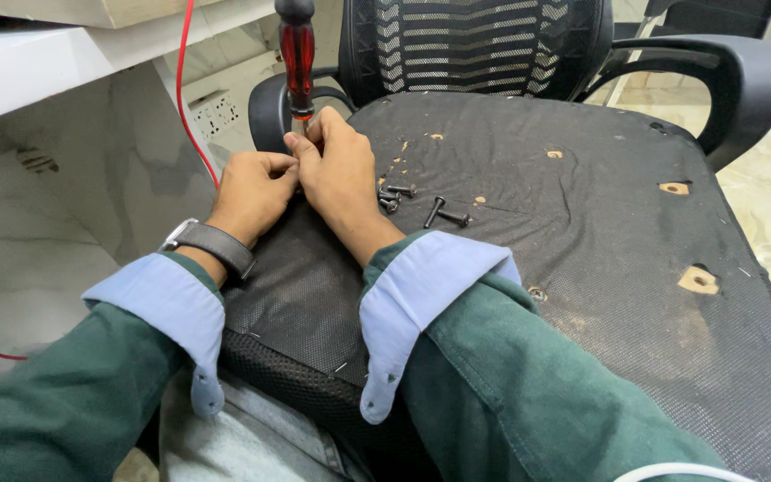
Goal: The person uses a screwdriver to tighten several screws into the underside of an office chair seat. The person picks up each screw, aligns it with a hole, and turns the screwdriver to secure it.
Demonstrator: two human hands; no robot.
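Together – right hand pinching screwdriver, left hand curled

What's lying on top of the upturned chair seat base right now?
On the black seat underside: loose black bolts beside the right hand, and both hands, the left hand too, around a red-handled screwdriver. Its tip is hidden by the fingers.

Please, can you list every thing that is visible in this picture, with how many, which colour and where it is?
screwdriver: 1, red handle with black cap, upright at the fingertips
screws: about 5, black, loose on the chair underside
chair underside: 1, black fabric with holes, centre
armrests: 2, black, top
cable: 1, red, left
wall socket: 1, white, top left
wristwatch: 1, dark, left wrist
left hand: beside the screwdriver tip
right hand: pinching at the screwdriver tip
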